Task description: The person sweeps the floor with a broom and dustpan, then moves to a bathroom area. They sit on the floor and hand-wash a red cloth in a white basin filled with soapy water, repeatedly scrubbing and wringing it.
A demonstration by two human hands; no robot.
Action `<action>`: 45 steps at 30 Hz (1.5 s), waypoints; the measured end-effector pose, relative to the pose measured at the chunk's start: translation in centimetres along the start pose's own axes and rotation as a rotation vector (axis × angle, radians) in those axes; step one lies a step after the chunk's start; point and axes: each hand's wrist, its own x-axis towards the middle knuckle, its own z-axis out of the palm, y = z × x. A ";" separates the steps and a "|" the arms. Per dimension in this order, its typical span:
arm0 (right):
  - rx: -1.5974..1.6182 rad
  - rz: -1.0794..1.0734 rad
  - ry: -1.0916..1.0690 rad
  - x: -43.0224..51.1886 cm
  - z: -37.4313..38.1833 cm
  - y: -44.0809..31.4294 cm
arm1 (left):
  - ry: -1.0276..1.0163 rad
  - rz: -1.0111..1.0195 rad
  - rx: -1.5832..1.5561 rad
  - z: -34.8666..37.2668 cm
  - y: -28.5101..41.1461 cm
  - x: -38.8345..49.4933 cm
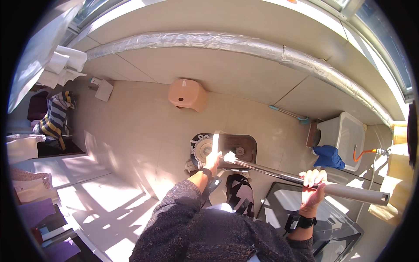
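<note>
Below me on the floor sits a dark oblong mop bucket [254,144]. A round mop head [203,149] with a white string fringe lies in its left part, and a round fitting shows in the right part. My left hand [213,161] is closed around the raised cream bucket handle [216,140]; its fingertips are partly hidden. My right hand [313,186] grips the mop pole [271,169] near its beige grip. This pole slants across to the right, and its white joint [230,158] ends close by my left hand. Whether the joint connects to the mop head, I cannot tell.
A pink plastic stool [187,94] stands against the far wall. Rightward are a blue-handled brush [289,114], a white tub [350,140] with blue cloth [328,157], and an orange hose [363,154]. A dark glossy-topped appliance [294,209] stands near my right side. Hanging laundry [55,114] occupies the left.
</note>
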 end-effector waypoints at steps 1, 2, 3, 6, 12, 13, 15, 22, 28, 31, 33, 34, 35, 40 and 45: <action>-0.021 0.028 -0.027 0.8 2.0 0.9 | 0.065 -0.044 -0.043 -2.3 0.5 -0.4; -0.041 0.069 -0.068 1.3 3.6 2.1 | 0.093 -0.044 -0.044 -4.2 0.9 -0.6; -0.067 0.105 -0.090 1.7 6.0 3.1 | 0.190 -0.125 0.084 -6.7 1.6 -0.9; -0.139 0.189 -0.347 2.5 14.0 6.9 | 0.266 -0.118 -0.096 -14.3 2.2 -2.6; -0.177 0.287 -0.839 3.7 34.9 15.1 | 0.463 -0.226 -0.735 -28.5 0.4 -1.9; -0.167 0.309 -0.906 3.8 38.6 16.6 | 0.443 -0.173 -0.769 -30.5 -0.3 -2.0; -0.114 0.362 -1.051 3.8 46.1 19.4 | 0.399 -0.040 -0.829 -34.5 -0.2 -1.4; -0.169 0.630 -1.568 4.0 68.5 28.9 | 0.694 0.001 -1.170 -48.2 6.8 -6.6; -0.227 0.747 -1.918 5.2 85.7 38.5 | 1.090 -0.004 -0.899 -57.2 10.3 -7.7; -0.284 0.692 -2.028 3.9 94.3 43.4 | 1.123 0.014 -1.158 -62.1 8.7 -6.7; -0.269 0.742 -2.068 2.0 99.5 46.7 | 1.081 -0.038 -1.659 -66.5 8.1 -5.9; -0.278 0.756 -2.102 1.0 102.1 48.5 | 1.069 0.087 -1.861 -68.3 7.9 -5.7; -0.284 0.770 -2.134 0.1 104.7 50.3 | 1.060 0.121 -2.112 -70.3 8.0 -5.4; -0.161 0.799 -2.300 -3.3 117.3 60.3 | 1.234 0.014 -1.489 -79.4 9.5 -4.6; -0.288 0.828 -2.405 -3.9 128.5 69.7 | 1.286 -0.025 -2.153 -86.9 12.3 -3.7</action>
